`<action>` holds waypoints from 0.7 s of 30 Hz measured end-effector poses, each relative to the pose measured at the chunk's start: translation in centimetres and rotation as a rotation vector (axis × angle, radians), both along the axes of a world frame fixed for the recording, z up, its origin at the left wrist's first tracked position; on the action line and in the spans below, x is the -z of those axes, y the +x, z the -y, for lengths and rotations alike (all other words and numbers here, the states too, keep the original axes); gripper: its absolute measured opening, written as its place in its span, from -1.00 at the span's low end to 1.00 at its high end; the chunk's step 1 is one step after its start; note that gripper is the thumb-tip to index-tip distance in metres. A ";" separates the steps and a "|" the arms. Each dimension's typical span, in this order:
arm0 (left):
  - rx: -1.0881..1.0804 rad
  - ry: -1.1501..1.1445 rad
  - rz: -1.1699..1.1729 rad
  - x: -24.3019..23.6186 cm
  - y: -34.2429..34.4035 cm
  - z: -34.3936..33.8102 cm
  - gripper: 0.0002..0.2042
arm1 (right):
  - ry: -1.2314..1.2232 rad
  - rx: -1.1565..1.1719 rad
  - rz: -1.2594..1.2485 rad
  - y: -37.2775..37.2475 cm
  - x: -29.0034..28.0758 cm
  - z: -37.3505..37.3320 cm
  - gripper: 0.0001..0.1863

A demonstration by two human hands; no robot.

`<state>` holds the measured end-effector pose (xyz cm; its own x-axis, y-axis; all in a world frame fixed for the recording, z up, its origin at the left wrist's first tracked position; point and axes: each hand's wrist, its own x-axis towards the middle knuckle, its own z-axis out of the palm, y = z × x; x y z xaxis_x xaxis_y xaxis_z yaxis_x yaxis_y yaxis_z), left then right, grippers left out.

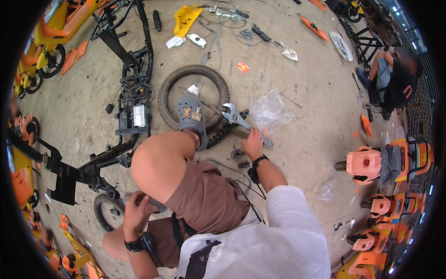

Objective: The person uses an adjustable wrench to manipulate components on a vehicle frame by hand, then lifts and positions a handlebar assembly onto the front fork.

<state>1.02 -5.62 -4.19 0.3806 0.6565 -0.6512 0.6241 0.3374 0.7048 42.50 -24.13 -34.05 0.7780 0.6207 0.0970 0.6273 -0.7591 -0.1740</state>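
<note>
My right hand [253, 143] is closed around the handle of a silver adjustable wrench [244, 123]. The wrench's jaws lie at the end of a thin rod beside the tyre; whether they grip it I cannot tell. Under the wrench lies a black coil-spring shock absorber [220, 136]. My foot in a grey clog [189, 116] rests over a black tyre [166, 88] on the floor. Down by my bent legs, my left hand [137, 211] has loosely curled fingers, partly apart, with nothing visible in them.
A black motorbike frame [132, 95] lies to the left, a small wheel [108, 213] below it. Clear plastic bag [272, 111] and round metal part [237, 154] lie by my right hand. A seated person [395, 81] is at right, above orange-yellow bikes [395, 162].
</note>
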 end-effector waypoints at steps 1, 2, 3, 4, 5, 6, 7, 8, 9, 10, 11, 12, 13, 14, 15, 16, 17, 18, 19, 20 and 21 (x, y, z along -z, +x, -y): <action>0.039 0.028 -0.009 0.8 -0.7 -0.2 -0.73 | 0.031 0.004 -0.035 0.6 0.1 -0.6 -0.46; 0.072 0.051 -0.023 1.0 -1.3 -0.2 -0.73 | 0.058 0.003 -0.075 0.9 0.0 -1.3 -0.47; 0.059 0.044 -0.026 1.1 -1.7 0.0 -0.73 | 0.084 0.003 -0.116 0.8 -0.2 -1.8 -0.48; 0.050 0.043 -0.019 1.1 -1.4 -0.1 -0.73 | 0.064 -0.038 -0.169 0.7 -0.2 -2.2 -0.50; 0.042 0.041 -0.012 1.1 -1.0 -0.2 -0.74 | 0.044 -0.078 -0.222 0.6 -0.2 -2.5 -0.52; 0.025 0.011 -0.002 0.7 -0.5 -0.1 -0.74 | 0.024 -0.118 -0.275 0.4 -0.2 -2.9 -0.55; 0.027 -0.016 0.018 -0.1 0.8 -0.3 -0.74 | 0.230 -0.277 -0.155 -0.1 1.4 -2.2 -0.45; -0.006 -0.043 0.027 -0.5 1.1 0.1 -0.74 | 0.095 -0.351 -0.269 -1.2 0.3 -3.0 -0.39; -0.008 -0.032 0.007 -0.6 1.1 0.3 -0.73 | -0.044 -0.424 -0.379 -2.4 -0.8 -3.5 -0.33; -0.003 -0.027 -0.008 -0.8 1.0 0.4 -0.73 | -0.191 -0.486 -0.480 -3.4 -2.1 -4.3 -0.26; 0.017 -0.020 -0.022 -1.0 1.1 0.3 -0.72 | -0.263 -0.501 -0.479 -3.8 -1.9 -5.0 -0.22; 0.053 0.018 -0.052 0.0 0.2 0.0 -0.72 | -0.336 -0.516 -0.478 -4.2 -1.7 -5.9 -0.18; 0.087 0.058 -0.085 1.6 -1.6 -0.5 -0.71 | -0.407 -0.533 -0.480 -4.7 -1.4 -6.6 -0.14; 0.120 0.093 -0.114 2.4 -2.3 -0.7 -0.71 | -0.472 -0.503 -0.503 -5.1 -1.2 -7.2 -0.13; 0.114 0.096 -0.094 2.8 -2.9 -0.7 -0.71 | -0.537 -0.472 -0.527 -5.5 -1.0 -7.6 -0.11; 0.104 0.105 -0.066 3.0 -2.7 -0.9 -0.71 | -0.598 -0.441 -0.541 -5.7 -0.9 -8.2 -0.10; 0.096 0.113 -0.038 3.1 -2.5 -1.0 -0.71 | -0.647 -0.432 -0.513 -6.1 -0.9 -8.5 -0.12; 0.093 0.127 -0.044 3.0 -2.4 -1.1 -0.71 | -0.643 -0.423 -0.486 -6.5 -1.0 -8.4 -0.13; 0.089 0.143 -0.045 2.7 -2.2 -1.1 -0.72 | -0.638 -0.413 -0.455 -6.7 -0.7 -8.3 -0.15; 0.093 0.151 -0.047 2.3 -2.0 -1.0 -0.72 | -0.639 -0.394 -0.429 -7.0 -0.3 -7.6 -0.17; 0.088 0.162 -0.037 1.8 -1.9 -1.0 -0.72 | -0.693 -0.365 -0.423 -7.4 0.2 -7.2 -0.16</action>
<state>-0.92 -4.59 -6.04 0.4189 0.7191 -0.5544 0.6726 0.1644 0.7215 35.09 -16.94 -34.20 0.4063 0.6493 -0.6429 0.8379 -0.5454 -0.0213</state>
